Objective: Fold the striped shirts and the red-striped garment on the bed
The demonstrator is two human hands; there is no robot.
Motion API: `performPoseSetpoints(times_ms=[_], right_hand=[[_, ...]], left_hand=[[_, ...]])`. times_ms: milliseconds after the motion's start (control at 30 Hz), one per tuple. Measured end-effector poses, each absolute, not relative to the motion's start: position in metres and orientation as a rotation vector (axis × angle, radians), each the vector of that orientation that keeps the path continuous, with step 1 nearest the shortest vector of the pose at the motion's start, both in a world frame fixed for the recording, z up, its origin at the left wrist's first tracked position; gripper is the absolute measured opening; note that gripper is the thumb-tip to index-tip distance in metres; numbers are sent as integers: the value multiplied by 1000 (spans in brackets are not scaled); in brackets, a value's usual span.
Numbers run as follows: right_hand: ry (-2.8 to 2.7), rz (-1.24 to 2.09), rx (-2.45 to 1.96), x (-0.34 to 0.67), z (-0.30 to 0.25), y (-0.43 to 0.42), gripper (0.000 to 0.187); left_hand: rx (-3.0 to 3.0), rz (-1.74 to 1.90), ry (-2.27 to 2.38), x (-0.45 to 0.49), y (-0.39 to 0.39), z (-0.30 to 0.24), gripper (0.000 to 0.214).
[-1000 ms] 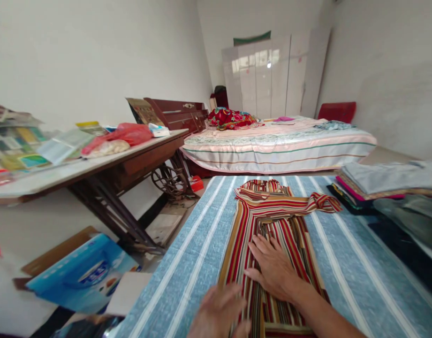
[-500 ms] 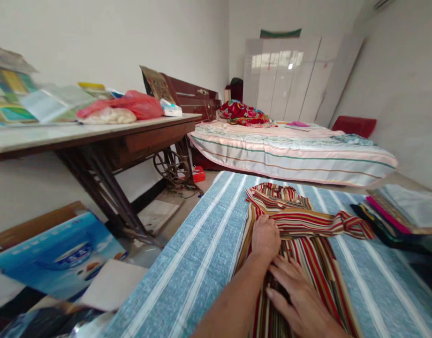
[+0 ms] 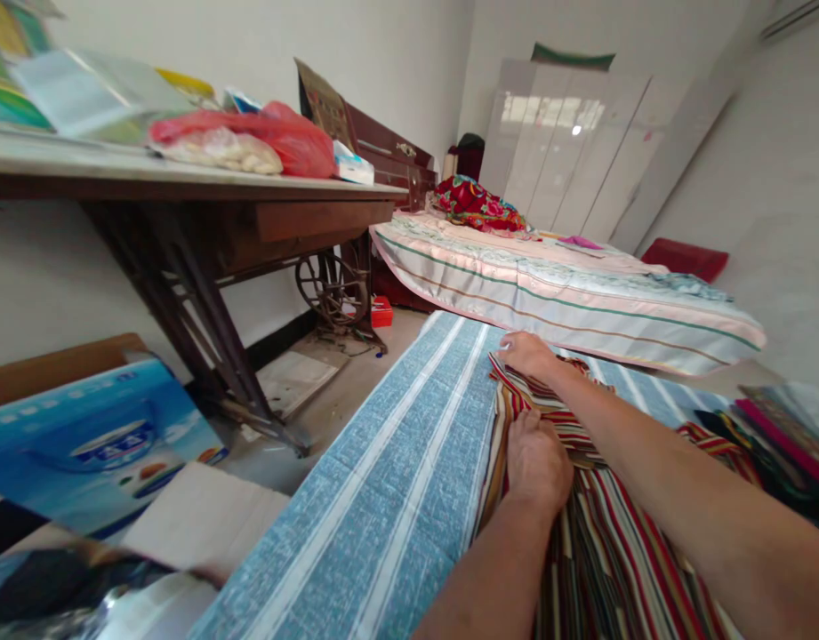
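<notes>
A shirt (image 3: 629, 524) with red, brown, cream and black stripes lies on the blue bedding, one sleeve (image 3: 722, 452) reaching right beneath my right forearm. My left hand (image 3: 537, 458) is on its upper left part, with fingers curled down and closed on the cloth. Farther up, my right hand (image 3: 530, 356) is at the shirt's far left corner by the collar, fingertips pinching the fabric. My right arm crosses over the shirt and hides much of its upper half.
Blue bedding (image 3: 382, 480) with white stripes lies under the shirt. Folded clothes (image 3: 782, 436) are stacked at right. On the left stands a sewing-machine table (image 3: 329, 218) bearing red plastic bags (image 3: 302, 142), with a blue carton (image 3: 102, 444) below. A bed (image 3: 549, 284) stands beyond.
My right hand has moved from the shirt's body up to its far left corner and closed on the cloth. My left hand stays on the upper left part. The camera view has shifted.
</notes>
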State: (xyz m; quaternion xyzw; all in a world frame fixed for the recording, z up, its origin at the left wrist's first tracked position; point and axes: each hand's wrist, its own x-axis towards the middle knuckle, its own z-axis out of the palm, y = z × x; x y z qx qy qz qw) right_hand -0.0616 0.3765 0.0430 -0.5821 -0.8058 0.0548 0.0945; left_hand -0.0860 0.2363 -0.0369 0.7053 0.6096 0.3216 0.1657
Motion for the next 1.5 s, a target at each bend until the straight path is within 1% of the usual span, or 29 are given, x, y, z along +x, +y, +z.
performPoseSetpoints(times_ms=[100,333,567,700,767,933,1100,1167,1333,1500], right_hand=[[-2396,233,-1859,-78,33,404,30],[-2255,599,-1987,-72,32,428,27],[-1895,1072,-1920,-43,30,421,19],[-1751,1215,-1828,-37,26,425,18],[-1693,1235,-1784,-35,23,429,21],[-1662,1109,-1730,-31,5,434,31],[-1812,861,-1748,-36,-15,436,32],[-1897,752,-1774,-37,-18,439,32],[-2066,465,-1867,-37,-14,438,30],[-2092,151,-1948,-41,2,423,27]], left_hand=[[1970,886,1730,-85,235,-35,36],[1938,844,1739,-84,231,-26,39],[1956,853,1757,-83,231,-27,38],[1961,910,1779,-81,230,-28,37],[1955,948,1812,-81,230,-28,37],[1903,962,1927,-81,230,-27,42],[1895,792,1944,-83,232,-28,54],[1911,733,1946,-83,233,-29,55],[1943,652,1960,-85,236,-30,58],[1931,614,1998,-86,236,-30,63]])
